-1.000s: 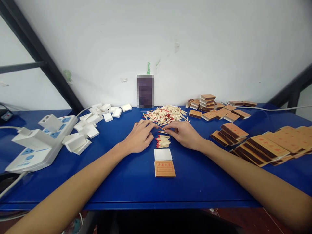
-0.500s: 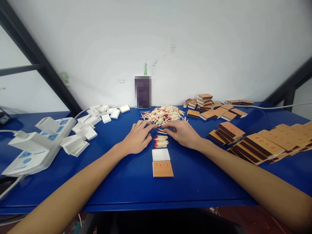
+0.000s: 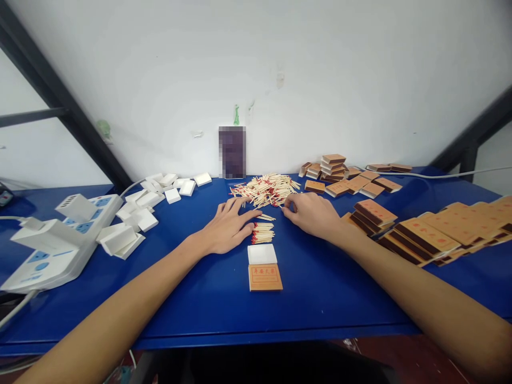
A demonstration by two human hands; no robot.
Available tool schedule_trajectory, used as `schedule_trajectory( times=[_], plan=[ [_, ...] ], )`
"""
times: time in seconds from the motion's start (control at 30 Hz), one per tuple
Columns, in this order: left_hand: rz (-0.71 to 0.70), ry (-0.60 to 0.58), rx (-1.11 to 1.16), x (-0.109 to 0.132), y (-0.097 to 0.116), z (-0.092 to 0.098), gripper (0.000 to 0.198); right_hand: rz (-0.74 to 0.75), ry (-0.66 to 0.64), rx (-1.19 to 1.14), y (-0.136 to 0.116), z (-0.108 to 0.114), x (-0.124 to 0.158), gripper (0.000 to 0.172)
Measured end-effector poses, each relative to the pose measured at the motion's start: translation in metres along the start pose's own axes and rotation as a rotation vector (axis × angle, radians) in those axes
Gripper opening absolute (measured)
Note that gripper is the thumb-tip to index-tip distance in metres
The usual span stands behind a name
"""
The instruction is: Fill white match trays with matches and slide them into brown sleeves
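Observation:
My left hand lies on the blue table with its fingers spread. Its index fingertip touches a few loose matches, and its thumb tip rests by the red heads of a small bundle of aligned matches. Just right of these, my right hand has its fingers curled, thumb and index close together; anything between them is too small to make out. Beyond both hands spreads a heap of loose matches. Nearer me lies an orange matchbox with a white tray part at its far end.
White matchbox trays are scattered on the left, beside a white power strip with plugs and cables. Orange matchbox sleeves lie in stacks on the right, with more at the back. A blurred dark panel stands against the wall.
My right hand has moved right, away from the loose matches between the hands. My left index finger has come down and nearer onto those matches. The view has shifted slightly.

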State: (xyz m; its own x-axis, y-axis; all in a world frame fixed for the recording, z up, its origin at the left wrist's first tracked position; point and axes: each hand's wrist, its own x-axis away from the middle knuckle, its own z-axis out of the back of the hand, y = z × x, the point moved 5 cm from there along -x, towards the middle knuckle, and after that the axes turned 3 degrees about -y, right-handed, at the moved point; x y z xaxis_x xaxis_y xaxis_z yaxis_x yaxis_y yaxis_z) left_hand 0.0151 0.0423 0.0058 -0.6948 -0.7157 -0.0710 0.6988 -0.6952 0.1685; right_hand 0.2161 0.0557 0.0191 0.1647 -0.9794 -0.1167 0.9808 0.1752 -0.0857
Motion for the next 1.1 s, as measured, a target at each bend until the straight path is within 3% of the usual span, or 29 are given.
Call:
schedule_trajectory(
  times=[0.23, 0.57, 0.77, 1.1],
  plan=[
    [-0.042, 0.063, 0.013, 0.001, 0.001, 0.002, 0.035, 0.052, -0.048, -0.035, 0.000, -0.006, -0.001, 0.018],
    [-0.077, 0.078, 0.031, 0.001, 0.004, 0.004, 0.032, 0.138, 0.037, -0.105, 0.001, -0.010, -0.008, 0.023],
    [-0.091, 0.092, 0.031, 0.001, 0.005, 0.004, 0.032, 0.327, -0.036, -0.075, -0.019, -0.009, 0.002, 0.023],
    [-0.052, 0.111, 0.025, 0.001, 0.001, 0.003, 0.036, 0.483, -0.051, -0.242, -0.037, -0.011, 0.005, 0.023]
  ],
)
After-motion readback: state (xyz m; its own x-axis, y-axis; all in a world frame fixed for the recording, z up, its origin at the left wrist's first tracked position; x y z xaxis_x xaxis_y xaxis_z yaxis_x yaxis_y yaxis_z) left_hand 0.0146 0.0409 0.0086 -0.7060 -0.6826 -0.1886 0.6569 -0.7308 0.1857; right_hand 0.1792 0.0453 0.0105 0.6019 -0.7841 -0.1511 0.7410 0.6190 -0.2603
